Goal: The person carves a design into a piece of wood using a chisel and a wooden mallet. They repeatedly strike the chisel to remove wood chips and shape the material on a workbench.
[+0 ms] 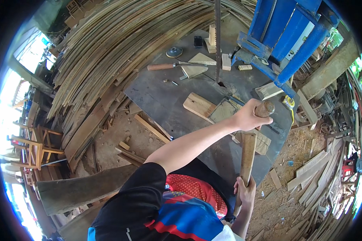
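My left hand is closed around an upright round wooden handle; the lower end of this tool is hidden under the fist. Lower right, my right hand grips a long squared wooden bar, its far end just below my left hand. Beneath my left forearm a wooden block lies on the dark metal table, partly covered by the arm. A wood piece with drawn lines shows past the wrist. Next to the block is a flat squarish piece.
A vertical saw blade passes down into the table beside a blue machine frame. A wooden-handled tool, offcuts and a yellow tape measure lie on the tabletop. Stacked planks stand behind; scraps cover the ground at right.
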{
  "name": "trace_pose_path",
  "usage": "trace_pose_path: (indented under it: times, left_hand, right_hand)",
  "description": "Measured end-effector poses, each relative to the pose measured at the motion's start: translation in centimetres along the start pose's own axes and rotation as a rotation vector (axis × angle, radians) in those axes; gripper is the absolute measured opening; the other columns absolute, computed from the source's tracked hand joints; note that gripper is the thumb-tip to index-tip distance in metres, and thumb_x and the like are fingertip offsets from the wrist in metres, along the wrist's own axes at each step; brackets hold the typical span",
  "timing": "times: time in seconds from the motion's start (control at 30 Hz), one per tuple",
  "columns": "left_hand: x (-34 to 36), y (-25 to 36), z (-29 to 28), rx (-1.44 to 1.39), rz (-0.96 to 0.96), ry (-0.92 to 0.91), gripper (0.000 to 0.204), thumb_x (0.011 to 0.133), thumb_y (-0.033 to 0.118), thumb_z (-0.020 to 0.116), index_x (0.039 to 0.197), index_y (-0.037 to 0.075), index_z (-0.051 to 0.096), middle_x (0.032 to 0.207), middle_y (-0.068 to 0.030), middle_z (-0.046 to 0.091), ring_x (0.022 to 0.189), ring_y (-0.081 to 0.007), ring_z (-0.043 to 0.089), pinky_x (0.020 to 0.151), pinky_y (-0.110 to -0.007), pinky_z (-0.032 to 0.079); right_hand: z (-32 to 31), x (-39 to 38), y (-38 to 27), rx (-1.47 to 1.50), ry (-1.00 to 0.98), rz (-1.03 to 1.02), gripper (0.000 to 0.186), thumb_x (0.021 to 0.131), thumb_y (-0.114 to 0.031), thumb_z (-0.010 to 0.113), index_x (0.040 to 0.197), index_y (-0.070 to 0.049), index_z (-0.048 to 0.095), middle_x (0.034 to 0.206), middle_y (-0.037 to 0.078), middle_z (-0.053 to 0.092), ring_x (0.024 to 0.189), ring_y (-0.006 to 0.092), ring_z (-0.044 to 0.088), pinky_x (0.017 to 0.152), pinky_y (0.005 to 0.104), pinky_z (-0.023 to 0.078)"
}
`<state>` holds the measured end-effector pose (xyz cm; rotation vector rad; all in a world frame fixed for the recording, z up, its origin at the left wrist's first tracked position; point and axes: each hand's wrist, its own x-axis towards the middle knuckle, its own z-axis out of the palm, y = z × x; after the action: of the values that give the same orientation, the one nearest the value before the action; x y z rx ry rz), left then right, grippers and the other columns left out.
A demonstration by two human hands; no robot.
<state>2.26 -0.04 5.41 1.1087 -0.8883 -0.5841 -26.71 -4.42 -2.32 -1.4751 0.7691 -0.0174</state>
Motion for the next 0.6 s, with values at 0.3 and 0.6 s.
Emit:
trace_pose_path:
  times: [0.3, 0.6]
  left_hand:
    - [-0.01, 0.24, -0.01, 0.009, -0.023, 0.013, 0.026, 0.090, 0.014, 0.077, 0.074, 0.005, 0.058, 0.063, 0.0011, 0.058, 0.055, -0.0085, 0.061, 0.051, -0.027, 0.049]
    - [-0.27, 0.08, -0.26, 0.023, -0.042, 0.000, 0.023, 0.090, 0.014, 0.078, 0.077, 0.004, 0.062, 0.067, -0.0013, 0.065, 0.059, -0.0082, 0.064, 0.055, -0.027, 0.053]
  right_hand:
    - [-0.04, -0.07, -0.52, -0.032, -0.005, 0.009, 0.019, 0.097, -0.018, 0.069, 0.095, -0.001, 0.060, 0.065, 0.005, 0.060, 0.049, 0.0112, 0.057, 0.045, 0.0260, 0.044]
    - [-0.15, 0.17, 0.15, 0.014, -0.017, -0.001, 0.019, 0.097, -0.017, 0.069, 0.095, -0.001, 0.060, 0.066, 0.005, 0.060, 0.050, 0.0114, 0.056, 0.045, 0.0264, 0.045]
